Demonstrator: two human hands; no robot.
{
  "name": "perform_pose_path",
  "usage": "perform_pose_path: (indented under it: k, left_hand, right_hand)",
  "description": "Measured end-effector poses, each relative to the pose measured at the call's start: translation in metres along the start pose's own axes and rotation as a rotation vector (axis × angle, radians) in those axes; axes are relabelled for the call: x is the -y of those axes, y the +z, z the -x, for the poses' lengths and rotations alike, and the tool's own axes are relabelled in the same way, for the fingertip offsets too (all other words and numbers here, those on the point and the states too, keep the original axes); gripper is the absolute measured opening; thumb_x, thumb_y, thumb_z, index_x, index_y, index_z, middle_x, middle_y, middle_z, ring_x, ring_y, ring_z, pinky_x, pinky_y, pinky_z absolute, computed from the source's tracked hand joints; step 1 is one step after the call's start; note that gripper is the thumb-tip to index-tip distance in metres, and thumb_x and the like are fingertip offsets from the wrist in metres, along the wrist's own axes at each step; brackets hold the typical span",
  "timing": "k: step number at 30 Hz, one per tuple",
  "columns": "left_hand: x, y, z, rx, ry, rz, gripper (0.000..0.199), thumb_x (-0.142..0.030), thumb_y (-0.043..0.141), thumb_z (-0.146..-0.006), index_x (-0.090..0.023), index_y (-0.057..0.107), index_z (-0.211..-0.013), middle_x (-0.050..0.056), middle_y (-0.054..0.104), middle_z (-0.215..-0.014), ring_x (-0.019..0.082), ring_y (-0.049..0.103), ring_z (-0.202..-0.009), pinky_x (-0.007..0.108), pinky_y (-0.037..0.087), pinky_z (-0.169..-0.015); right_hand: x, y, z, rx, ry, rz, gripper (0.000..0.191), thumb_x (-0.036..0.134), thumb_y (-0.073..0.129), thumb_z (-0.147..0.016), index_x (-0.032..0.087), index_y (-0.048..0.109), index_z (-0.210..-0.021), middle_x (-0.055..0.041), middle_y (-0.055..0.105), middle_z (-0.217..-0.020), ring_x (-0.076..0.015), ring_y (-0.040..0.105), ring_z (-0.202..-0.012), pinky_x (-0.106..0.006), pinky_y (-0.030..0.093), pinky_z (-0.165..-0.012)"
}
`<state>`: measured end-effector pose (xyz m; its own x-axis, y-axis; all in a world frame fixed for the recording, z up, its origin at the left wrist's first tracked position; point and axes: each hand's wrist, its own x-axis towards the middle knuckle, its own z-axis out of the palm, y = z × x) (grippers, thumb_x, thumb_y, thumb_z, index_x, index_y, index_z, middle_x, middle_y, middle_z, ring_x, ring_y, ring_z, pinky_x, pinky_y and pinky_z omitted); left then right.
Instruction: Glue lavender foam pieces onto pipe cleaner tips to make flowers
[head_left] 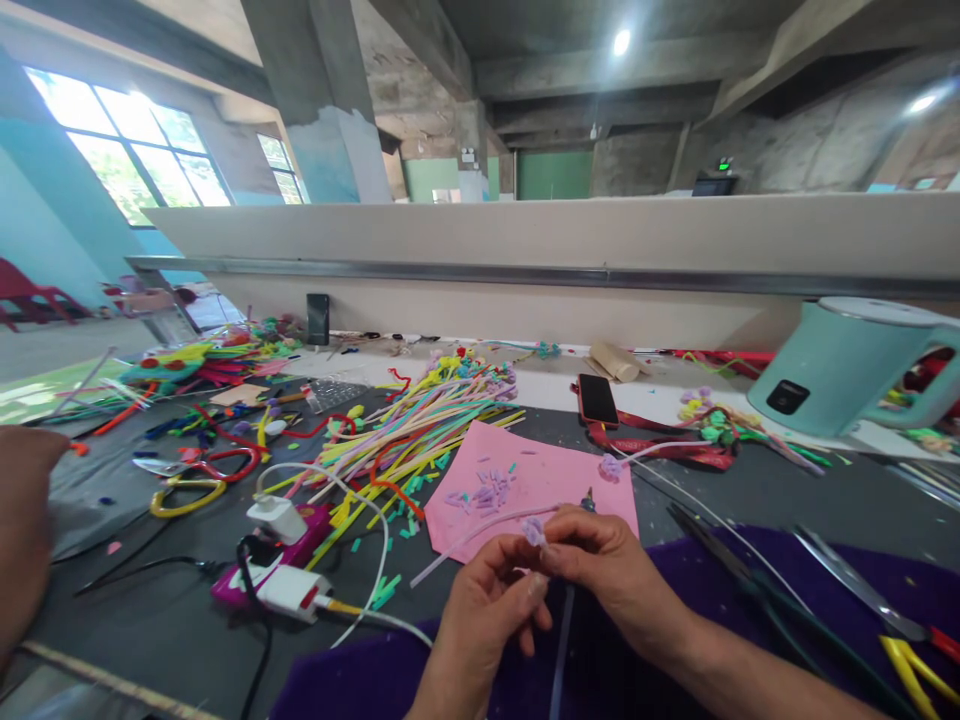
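At the middle of the dark surface (150, 625), near edge: a small lilac bloom (533, 531) is held just off the near edge of a pink sheet (551, 460). Right hand (604, 545): fingers grasping the bloom between thumb and forefinger. Left hand (495, 600): fingers curled against the bloom's near side; cannot tell whether they grip it.

Pink sheet serves as a flat tray — contents: loose lilac clippings (491, 490), a few green bits among them, and a second lilac bloom (610, 467) with its stem, at the right edge.

Kettle (840, 370), mint green, upright at far right; lid on, contents hidden. Magenta power strip (311, 530) left of the hands, carrying a white charger (276, 522) and a second white adapter (289, 592). Coloured fuzzy stems (420, 430) lie in a loose bundle — mostly yellow, green and lilac — between power strip and pink sheet. Purple cloth (345, 680) below the hands. Another person's hand or forearm (22, 540), blurred, at left edge.
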<state>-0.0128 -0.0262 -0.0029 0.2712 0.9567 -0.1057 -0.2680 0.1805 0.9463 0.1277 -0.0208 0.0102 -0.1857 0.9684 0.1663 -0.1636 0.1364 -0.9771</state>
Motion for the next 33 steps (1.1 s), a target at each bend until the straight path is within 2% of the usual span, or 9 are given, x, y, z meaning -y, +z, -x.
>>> perform_pose_path:
  k: [5, 8, 12, 15, 20, 24, 27, 30, 33]
  left_hand:
    - [0.001, 0.001, 0.0, -0.029, -0.034, 0.08, 0.021, -0.028, 0.066, -0.068, -0.015, 0.061, -0.083, -0.003, 0.054, -0.047, 0.006, 0.041, -0.038, 0.013, 0.028, -0.035]
    - [0.003, -0.001, -0.002, -0.016, -0.072, 0.155, 0.015, -0.027, 0.065, -0.071, -0.016, 0.062, -0.081, -0.004, 0.052, -0.045, 0.004, 0.037, -0.036, 0.012, 0.026, -0.034]
    - [0.008, -0.004, -0.004, -0.055, -0.091, 0.256, 0.011, -0.024, 0.067, -0.069, -0.015, 0.063, -0.072, -0.004, 0.053, -0.045, 0.005, 0.041, -0.038, 0.013, 0.027, -0.036]
    - [0.009, 0.0, -0.004, -0.107, -0.1, 0.333, 0.009, -0.022, 0.069, -0.067, -0.016, 0.064, -0.071, -0.004, 0.055, -0.049, 0.005, 0.044, -0.042, 0.014, 0.029, -0.039]
    - [-0.005, 0.009, -0.003, -0.107, -0.041, 0.315, 0.008, -0.02, 0.068, -0.065, -0.016, 0.066, -0.071, 0.001, 0.063, -0.068, 0.011, 0.053, -0.059, 0.02, 0.04, -0.053]
    - [-0.026, 0.005, -0.001, -0.092, 0.097, 0.223, 0.006, -0.021, 0.06, -0.072, -0.016, 0.063, -0.072, 0.001, 0.064, -0.068, 0.013, 0.055, -0.065, 0.024, 0.043, -0.065]
    - [-0.037, 0.001, 0.001, -0.096, 0.155, 0.104, 0.009, -0.023, 0.061, -0.072, -0.016, 0.058, -0.066, -0.002, 0.059, -0.054, 0.009, 0.048, -0.048, 0.02, 0.039, -0.052]
    - [-0.039, 0.001, 0.003, -0.078, 0.103, -0.015, 0.013, -0.024, 0.065, -0.067, -0.016, 0.055, -0.066, -0.004, 0.057, -0.046, 0.006, 0.043, -0.036, 0.017, 0.031, -0.041]
    - [-0.033, 0.002, 0.001, -0.048, 0.053, -0.066, 0.016, -0.026, 0.065, -0.067, -0.016, 0.053, -0.065, -0.004, 0.056, -0.044, 0.005, 0.041, -0.032, 0.015, 0.027, -0.037]
  right_hand:
    - [-0.003, 0.001, 0.001, -0.084, -0.028, 0.215, 0.008, 0.021, 0.064, -0.072, 0.016, 0.06, -0.068, 0.0031, 0.053, -0.061, -0.0104, 0.047, -0.058, -0.021, 0.037, -0.055]
    - [-0.002, 0.002, 0.003, -0.094, -0.158, 0.441, 0.005, 0.017, 0.06, -0.075, 0.017, 0.061, -0.071, 0.002, 0.055, -0.063, -0.0105, 0.047, -0.057, -0.021, 0.036, -0.054]
    - [0.0, 0.003, 0.006, -0.059, -0.366, 0.633, 0.01, 0.008, 0.055, -0.075, 0.017, 0.06, -0.074, 0.0008, 0.056, -0.067, -0.0109, 0.051, -0.061, -0.021, 0.037, -0.057]
    - [0.0, 0.003, 0.006, -0.059, -0.42, 0.699, 0.009, 0.009, 0.054, -0.075, 0.017, 0.056, -0.072, 0.0009, 0.055, -0.066, -0.011, 0.051, -0.061, -0.022, 0.037, -0.058]
    - [-0.001, 0.006, 0.005, -0.097, -0.293, 0.615, 0.005, 0.015, 0.058, -0.074, 0.018, 0.055, -0.072, 0.0022, 0.055, -0.062, -0.0103, 0.048, -0.055, -0.02, 0.036, -0.051]
    - [0.002, 0.007, 0.006, -0.043, -0.176, 0.476, 0.003, 0.018, 0.058, -0.074, 0.018, 0.057, -0.077, 0.0015, 0.057, -0.066, -0.0108, 0.049, -0.057, -0.021, 0.038, -0.053]
    - [0.009, 0.002, 0.006, -0.026, -0.096, 0.323, 0.005, 0.022, 0.057, -0.076, 0.017, 0.057, -0.078, 0.0014, 0.056, -0.065, -0.0106, 0.049, -0.057, -0.022, 0.039, -0.053]
    - [0.019, -0.004, 0.005, -0.033, -0.062, 0.193, 0.008, 0.023, 0.058, -0.076, 0.016, 0.059, -0.078, 0.0013, 0.057, -0.065, -0.0097, 0.049, -0.056, -0.021, 0.041, -0.053]
    - [0.025, -0.007, 0.004, -0.055, -0.068, 0.143, 0.006, 0.02, 0.059, -0.075, 0.015, 0.062, -0.076, 0.0007, 0.059, -0.065, -0.0096, 0.051, -0.056, -0.021, 0.042, -0.053]
